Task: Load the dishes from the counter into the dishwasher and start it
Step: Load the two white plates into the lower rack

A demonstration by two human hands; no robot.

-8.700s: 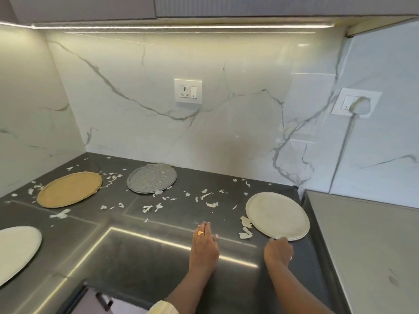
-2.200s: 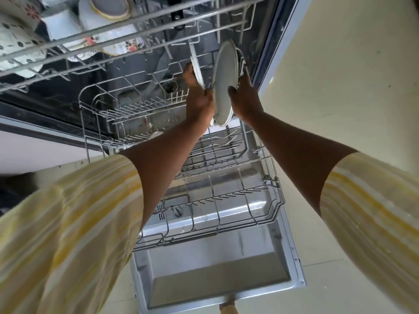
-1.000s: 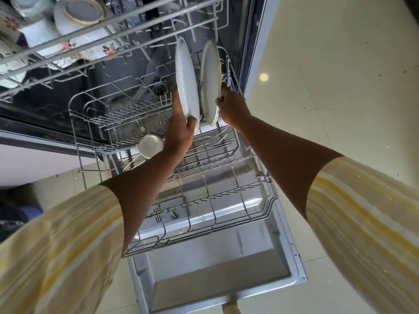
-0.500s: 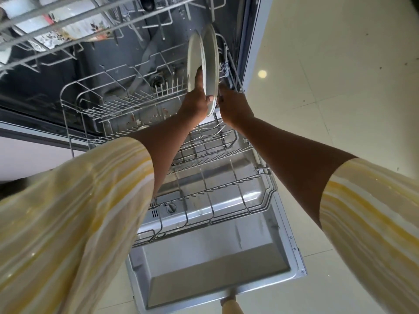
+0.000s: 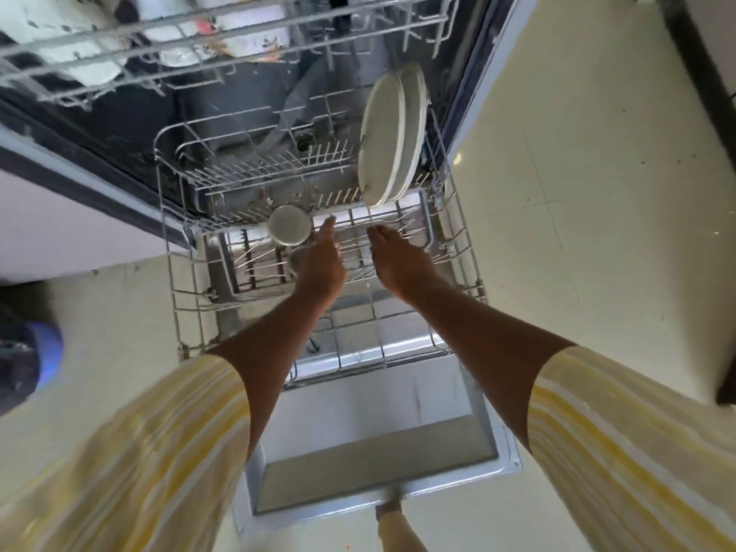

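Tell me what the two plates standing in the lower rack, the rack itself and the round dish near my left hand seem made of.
Plates: probably glazed ceramic, possibly melamine; off-white, smooth, soft sheen.
Lower rack: thin metal wire, apparently with a pale grey coating, matte.
Round dish: likely stainless steel; grey, dully reflective face with a bright rim.

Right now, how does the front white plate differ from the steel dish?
The front white plate is off-white; the steel dish is shiny metal. The plate is clearly larger than the dish. The plate stands on edge; the dish lies roughly flat, face up. Both are round and sit in the lower rack.
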